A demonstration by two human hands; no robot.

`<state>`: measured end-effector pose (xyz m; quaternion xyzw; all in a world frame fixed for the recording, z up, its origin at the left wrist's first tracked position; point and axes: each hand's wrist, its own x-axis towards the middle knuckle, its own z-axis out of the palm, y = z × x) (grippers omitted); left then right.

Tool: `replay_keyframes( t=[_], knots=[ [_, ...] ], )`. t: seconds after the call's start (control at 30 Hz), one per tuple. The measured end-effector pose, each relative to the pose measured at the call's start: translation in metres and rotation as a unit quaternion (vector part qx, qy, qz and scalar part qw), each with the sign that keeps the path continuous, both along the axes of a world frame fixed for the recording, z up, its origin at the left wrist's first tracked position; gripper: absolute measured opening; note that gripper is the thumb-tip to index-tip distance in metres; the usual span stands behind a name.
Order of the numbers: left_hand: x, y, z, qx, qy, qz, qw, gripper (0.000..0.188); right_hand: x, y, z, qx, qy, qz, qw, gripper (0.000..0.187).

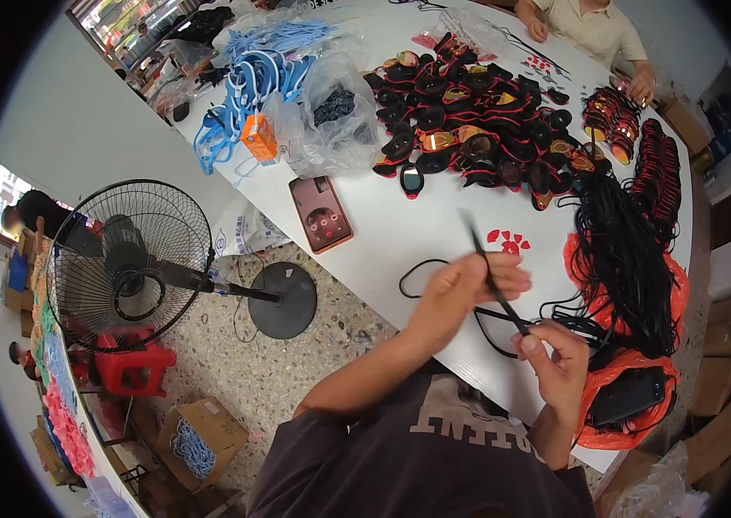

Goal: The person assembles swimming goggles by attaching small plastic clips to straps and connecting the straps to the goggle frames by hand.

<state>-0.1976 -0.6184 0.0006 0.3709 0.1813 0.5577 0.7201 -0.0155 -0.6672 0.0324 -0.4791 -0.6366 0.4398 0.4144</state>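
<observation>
My right hand point(556, 361) pinches a narrow black strap point(504, 302) between thumb and fingers, close to my body above the table's near edge. From there the strap slants up and left across my left hand point(472, 289), its far end blurred. The left thumb lies on one side of the strap and the fingers on the other, loosely closed and slightly smeared by motion. Below the hands, loops of black cord point(424, 264) rest on the white table point(387, 246). Just beyond the left fingers are several small red pieces point(510, 245).
A heap of black-and-red swim goggles point(478, 129) covers the far middle. Black straps point(620, 259) lie on red plastic at right, near a bag with a dark phone point(629, 399). Another phone point(321, 214), an orange box point(258, 138) and a fan point(131, 266) stand leftward; a co-worker point(594, 34) sits opposite.
</observation>
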Motion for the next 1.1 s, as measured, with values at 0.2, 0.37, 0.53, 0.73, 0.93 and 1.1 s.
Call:
replay_keyframes(
  t=[0.2, 0.37, 0.53, 0.73, 0.93, 1.1],
  knots=[
    [0.031, -0.027, -0.049, -0.097, -0.047, -0.162, 0.981, 0.076, -0.017, 0.007, -0.012, -0.011, 0.143, -0.061, 0.988, 0.015],
    [0.029, -0.034, -0.044, -0.188, -0.023, -0.157, 0.969, 0.059, -0.017, 0.006, -0.015, -0.021, 0.190, -0.091, 0.977, 0.014],
    [0.024, -0.030, -0.013, -0.054, 0.130, -0.114, 0.983, 0.044, -0.021, 0.007, -0.023, -0.006, 0.046, -0.055, 0.997, 0.014],
    [0.027, -0.035, -0.005, -0.035, 0.111, -0.005, 0.993, 0.038, -0.030, 0.003, -0.021, 0.063, -0.024, -0.043, 0.997, 0.014],
    [0.024, -0.033, 0.000, -0.066, 0.012, 0.076, 0.995, 0.037, -0.038, 0.004, -0.010, 0.082, -0.021, -0.028, 0.996, 0.015],
    [0.016, -0.032, 0.006, -0.073, 0.023, 0.113, 0.991, 0.036, -0.037, 0.000, -0.010, 0.094, 0.016, -0.030, 0.995, 0.012]
  ],
)
